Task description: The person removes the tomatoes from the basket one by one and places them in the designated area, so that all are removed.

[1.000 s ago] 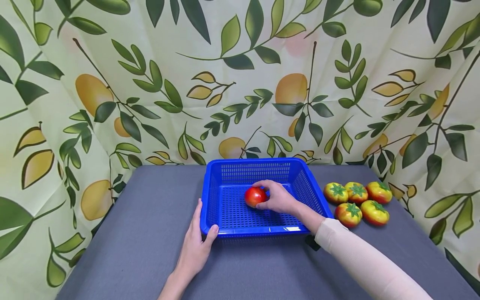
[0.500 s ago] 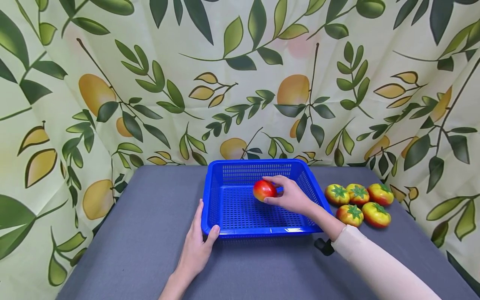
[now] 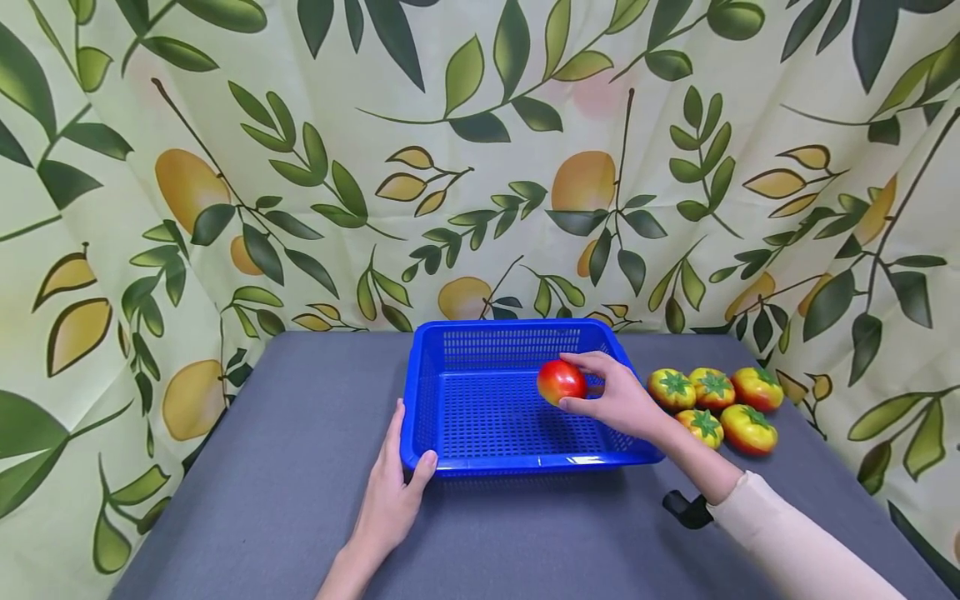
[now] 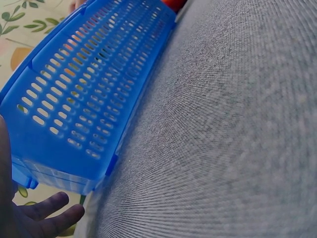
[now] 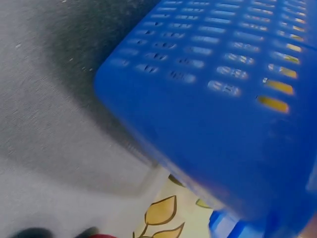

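Observation:
A blue plastic basket [image 3: 540, 462] with slotted walls sits on the grey table. Thumb and fingers of my right hand [image 3: 618, 396] pinch a red toy tomato [image 3: 558, 383], raised over the right part of the basket. My left hand [image 3: 393, 483] rests against the basket's front left corner, fingers straight along the outside and thumb at the front rim. Two loosely extended fingers [image 4: 54, 213] of that hand show in the left wrist view, below the basket wall [image 4: 54, 144]. The right wrist view has the basket's outer corner [image 5: 198, 129]; the held tomato cannot be made out there.
Right of the basket, several yellow-red toy tomatoes [image 3: 750, 429] with green tops stand close together on the grey tabletop [image 3: 300, 417]. A leaf-and-fruit patterned cloth [image 3: 495, 167] hangs behind and at both sides. A black wrist device [image 3: 686, 508] sits by the right sleeve.
My right hand has lifted the tomato off the basket floor and carried it rightward, towards the basket's right side. The left hand has stayed at the corner.

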A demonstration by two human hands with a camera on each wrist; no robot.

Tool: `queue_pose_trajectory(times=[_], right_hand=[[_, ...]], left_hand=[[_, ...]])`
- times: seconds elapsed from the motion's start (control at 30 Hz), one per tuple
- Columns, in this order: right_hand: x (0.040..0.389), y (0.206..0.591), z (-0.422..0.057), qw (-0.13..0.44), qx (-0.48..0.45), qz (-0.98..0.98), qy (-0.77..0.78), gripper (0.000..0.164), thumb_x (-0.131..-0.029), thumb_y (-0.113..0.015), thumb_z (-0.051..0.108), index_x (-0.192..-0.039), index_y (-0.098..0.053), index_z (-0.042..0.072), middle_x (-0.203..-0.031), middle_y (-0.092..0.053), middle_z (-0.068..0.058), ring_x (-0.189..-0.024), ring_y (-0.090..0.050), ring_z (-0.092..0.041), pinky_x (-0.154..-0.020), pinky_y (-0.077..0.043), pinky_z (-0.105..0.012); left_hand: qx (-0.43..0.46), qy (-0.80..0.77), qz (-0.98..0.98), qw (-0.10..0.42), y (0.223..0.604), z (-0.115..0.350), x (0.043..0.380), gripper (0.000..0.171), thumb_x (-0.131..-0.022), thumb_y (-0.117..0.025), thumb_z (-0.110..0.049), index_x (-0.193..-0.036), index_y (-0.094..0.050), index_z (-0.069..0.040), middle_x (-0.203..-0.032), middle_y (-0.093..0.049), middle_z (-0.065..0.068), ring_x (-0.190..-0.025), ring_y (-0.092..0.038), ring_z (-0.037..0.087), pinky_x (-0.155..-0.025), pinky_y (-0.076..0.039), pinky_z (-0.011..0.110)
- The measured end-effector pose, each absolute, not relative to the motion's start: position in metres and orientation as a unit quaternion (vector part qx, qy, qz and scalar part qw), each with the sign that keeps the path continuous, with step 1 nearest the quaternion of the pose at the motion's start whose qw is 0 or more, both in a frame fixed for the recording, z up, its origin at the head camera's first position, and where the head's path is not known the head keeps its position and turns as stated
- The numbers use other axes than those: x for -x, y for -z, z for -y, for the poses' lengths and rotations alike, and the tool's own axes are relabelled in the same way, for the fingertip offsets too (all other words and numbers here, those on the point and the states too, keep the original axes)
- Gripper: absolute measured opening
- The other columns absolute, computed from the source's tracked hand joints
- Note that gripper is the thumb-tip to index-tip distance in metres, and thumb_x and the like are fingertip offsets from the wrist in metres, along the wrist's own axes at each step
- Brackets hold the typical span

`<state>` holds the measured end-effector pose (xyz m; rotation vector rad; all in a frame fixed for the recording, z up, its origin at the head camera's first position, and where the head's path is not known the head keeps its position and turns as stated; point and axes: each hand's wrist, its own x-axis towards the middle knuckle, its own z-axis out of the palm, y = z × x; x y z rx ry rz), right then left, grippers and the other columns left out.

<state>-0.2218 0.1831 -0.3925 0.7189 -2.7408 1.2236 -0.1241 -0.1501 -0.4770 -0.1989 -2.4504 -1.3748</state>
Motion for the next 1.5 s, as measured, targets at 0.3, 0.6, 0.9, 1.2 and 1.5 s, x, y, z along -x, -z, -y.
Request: queue_pose_trajectory(times=[0.3,0.6,0.9,1.2,1.5], right_hand=[[0.211,0.387,-0.198,0.018,-0.182,0.897,-0.402,0.069,-0.085,-0.079,0.028,-0.145,-0.049,0.008,-0.135,-0.050,-0.020,-0.108,-0.058,-0.035,-0.084,-0.054,-0.044],[0.203,0.383,-0.200,0.028,-0.161,0.903,-0.398,0.071,-0.085,-0.078,0.028,-0.146,-0.047,0.009,-0.134,-0.049,-0.021,-0.112,-0.054,-0.038,-0.084,-0.053,-0.048],[0.200,0.389,-0.201,0.032,-0.149,0.900,-0.409,0.070,-0.082,-0.081,0.023,-0.144,-0.050,0.013,-0.130,-0.047,-0.017,-0.113,-0.052,-0.039,-0.082,-0.054,-0.048],[0.198,0.397,-0.204,0.036,-0.137,0.884,-0.446,0.070,-0.080,-0.082,0.018,-0.140,-0.047,0.010,-0.134,-0.048,-0.018,-0.111,-0.054,-0.038,-0.083,-0.054,-0.049],[0.195,0.398,-0.207,0.046,-0.141,0.883,-0.446,0.070,-0.082,-0.081,0.026,-0.142,-0.046,0.011,-0.134,-0.050,-0.017,-0.112,-0.053,-0.037,-0.086,-0.051,-0.053]], left_hand=[[0.068,0.484,0.857,0.163,0.476,0.150,0.123,0.079,-0.098,-0.059,-0.033,-0.160,-0.011,-0.021,-0.162,-0.013,-0.004,-0.145,-0.021,0.026,-0.109,-0.026,0.057],[0.069,0.486,0.856,0.162,0.477,0.151,0.123,0.079,-0.098,-0.059,-0.032,-0.160,-0.010,-0.023,-0.162,-0.013,-0.003,-0.145,-0.022,0.026,-0.109,-0.026,0.057],[0.073,0.482,0.857,0.168,0.480,0.151,0.125,0.080,-0.098,-0.059,-0.031,-0.160,-0.010,-0.027,-0.162,-0.015,-0.002,-0.144,-0.022,0.026,-0.109,-0.027,0.057],[0.072,0.488,0.854,0.164,0.480,0.150,0.124,0.080,-0.098,-0.059,-0.033,-0.159,-0.009,-0.032,-0.162,-0.014,-0.005,-0.145,-0.021,0.023,-0.110,-0.025,0.056],[0.073,0.486,0.855,0.165,0.479,0.150,0.124,0.080,-0.098,-0.059,-0.032,-0.159,-0.008,-0.030,-0.162,-0.014,-0.004,-0.145,-0.021,0.024,-0.110,-0.025,0.057]])
